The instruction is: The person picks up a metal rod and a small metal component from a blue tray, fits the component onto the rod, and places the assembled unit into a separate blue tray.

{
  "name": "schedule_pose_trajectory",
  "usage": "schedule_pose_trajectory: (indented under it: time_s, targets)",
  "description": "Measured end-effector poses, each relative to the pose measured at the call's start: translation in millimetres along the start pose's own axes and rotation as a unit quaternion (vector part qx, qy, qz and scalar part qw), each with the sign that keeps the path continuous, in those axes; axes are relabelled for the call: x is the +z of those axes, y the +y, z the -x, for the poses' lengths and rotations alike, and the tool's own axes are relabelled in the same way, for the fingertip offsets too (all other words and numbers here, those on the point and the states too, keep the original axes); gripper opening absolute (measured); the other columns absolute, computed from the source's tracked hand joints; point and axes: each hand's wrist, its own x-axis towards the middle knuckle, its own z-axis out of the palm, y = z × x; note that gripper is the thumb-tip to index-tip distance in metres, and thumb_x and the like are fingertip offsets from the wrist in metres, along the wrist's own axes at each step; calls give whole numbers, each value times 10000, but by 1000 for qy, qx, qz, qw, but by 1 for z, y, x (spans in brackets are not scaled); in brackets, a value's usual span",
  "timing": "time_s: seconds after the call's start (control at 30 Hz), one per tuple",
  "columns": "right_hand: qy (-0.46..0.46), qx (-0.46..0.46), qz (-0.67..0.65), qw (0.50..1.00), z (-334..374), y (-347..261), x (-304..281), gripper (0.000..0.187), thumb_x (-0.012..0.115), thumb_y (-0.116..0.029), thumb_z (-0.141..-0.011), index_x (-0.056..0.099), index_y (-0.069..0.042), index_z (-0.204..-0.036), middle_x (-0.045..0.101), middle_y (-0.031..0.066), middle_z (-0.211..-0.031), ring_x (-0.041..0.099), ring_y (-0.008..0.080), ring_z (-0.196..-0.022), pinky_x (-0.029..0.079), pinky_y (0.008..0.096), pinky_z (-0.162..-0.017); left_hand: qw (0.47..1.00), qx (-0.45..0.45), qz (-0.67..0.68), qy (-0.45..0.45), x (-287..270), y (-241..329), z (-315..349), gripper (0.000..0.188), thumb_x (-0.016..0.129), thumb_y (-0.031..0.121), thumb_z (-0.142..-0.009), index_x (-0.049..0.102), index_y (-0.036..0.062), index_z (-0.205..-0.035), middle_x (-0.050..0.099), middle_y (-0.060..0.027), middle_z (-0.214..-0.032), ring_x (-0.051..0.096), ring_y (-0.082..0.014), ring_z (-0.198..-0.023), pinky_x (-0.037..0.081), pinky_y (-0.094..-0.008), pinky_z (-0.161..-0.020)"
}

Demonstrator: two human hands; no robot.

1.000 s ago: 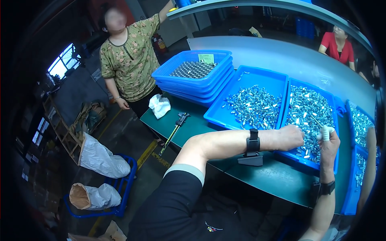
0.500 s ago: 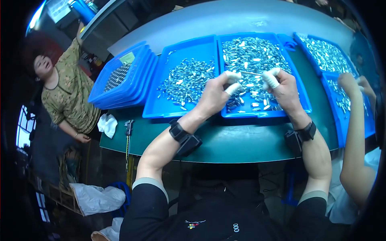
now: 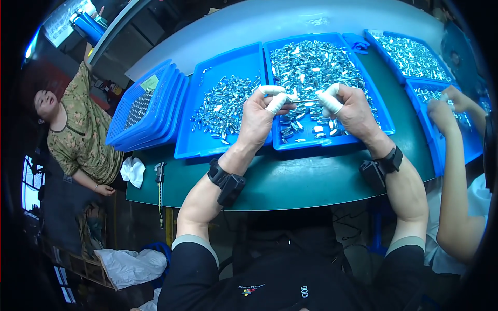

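My left hand (image 3: 254, 122) and my right hand (image 3: 358, 111) are raised above the near half of a blue tray (image 3: 385, 123) heaped with small shiny metal parts (image 3: 316, 65). White finger cots cover the thumb and index fingertips of both hands. Pinched between the two hands is a slim metal piece (image 3: 305, 102), lying roughly level. Each hand closes on one end of it. Whether it is one piece or two touching is too small to tell.
Left of it, another blue tray (image 3: 220, 59) has a looser heap. Farther left are stacked blue baskets (image 3: 168, 116), a white cloth (image 3: 133, 171) and a caliper (image 3: 160, 179). A co-worker's hands (image 3: 446, 109) work over trays at right; a person (image 3: 85, 119) stands at left.
The whole view has shifted, so trays and table sit farther left in it. Both my hands keep their pinch on the slim metal piece. The co-worker's hands have moved slightly.
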Motion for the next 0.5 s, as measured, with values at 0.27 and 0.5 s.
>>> schedule_pose_trajectory:
  time_s: [0.27, 0.5]
  targets:
    - [11, 3, -63, 998, -2, 3, -3, 222, 682, -215, -994, 663, -53, -845, 644, -8, -720, 559, 45, -653, 417, 223, -577, 983, 65, -174, -7, 9, 5, 9, 254, 745, 70, -921, 646, 26, -1151, 706, -38, -949, 669, -98, -870, 552, -254, -795]
    - [11, 4, -33, 999, -2, -5, -2, 224, 696, -203, -981, 660, -43, -828, 645, -6, -727, 565, 46, -664, 434, 228, -595, 958, 104, -266, 1, 9, 7, 13, 256, 792, 74, -870, 715, 54, -1113, 674, -10, -920, 620, -80, -841, 517, -249, -778]
